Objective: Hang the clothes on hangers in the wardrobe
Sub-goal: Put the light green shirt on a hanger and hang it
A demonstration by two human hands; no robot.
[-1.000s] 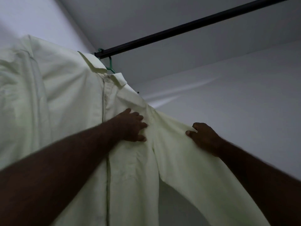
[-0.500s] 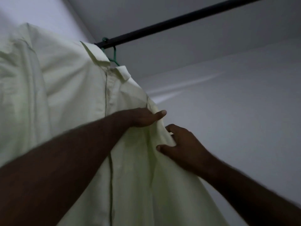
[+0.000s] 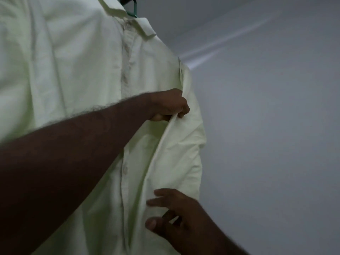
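The pale shirt [image 3: 73, 70] hangs from a green hanger [image 3: 133, 10] at the top edge, with bare wall [image 3: 266, 126] open to its right. The left hand [image 3: 169, 105] pinches a fold beside the sleeve seam. The right hand [image 3: 176, 216] is lower, its fingers spread at the fabric and gripping nothing.

left grip [image 3: 171, 105] curled, right grip [image 3: 176, 214] splayed

Pale grey wall [image 3: 266, 144] with a faint diagonal light streak [image 3: 226, 40]
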